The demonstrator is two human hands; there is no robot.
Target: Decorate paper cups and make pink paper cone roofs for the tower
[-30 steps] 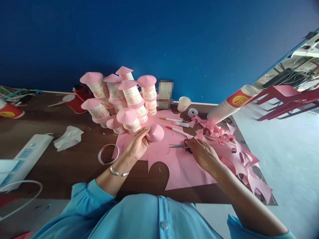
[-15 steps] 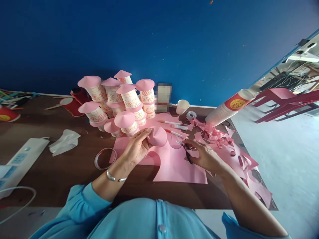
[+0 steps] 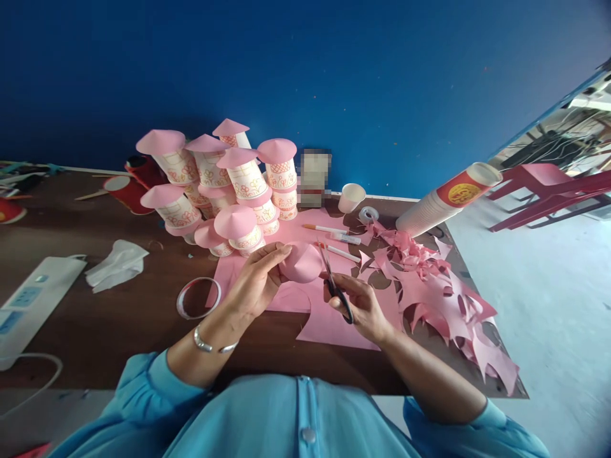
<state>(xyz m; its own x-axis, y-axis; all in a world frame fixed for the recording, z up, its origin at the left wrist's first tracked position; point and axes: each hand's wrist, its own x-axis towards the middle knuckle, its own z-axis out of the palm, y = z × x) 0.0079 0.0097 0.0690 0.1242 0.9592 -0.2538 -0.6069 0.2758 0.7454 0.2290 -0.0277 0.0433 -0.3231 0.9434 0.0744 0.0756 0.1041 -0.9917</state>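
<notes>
A pink paper cone is pinched at its left edge by my left hand, thumb on top. My right hand grips black-handled scissors, their blades pointing up and away beside the cone's right edge. Whether the blades touch the paper I cannot tell. Below both hands lies a pink paper sheet with curved cut-outs. Decorated paper cups with pink cone tops stand in stacks just beyond my left hand.
Pink paper scraps cover the table's right side, before a leaning stack of paper cups. Markers, a single white cup and a small tape roll lie behind. Leftward are a larger tape ring, crumpled white paper and a power strip.
My right hand has moved left with the scissors, bringing the blades up to the cone's right side. My left hand still holds the cone in nearly the same place.
</notes>
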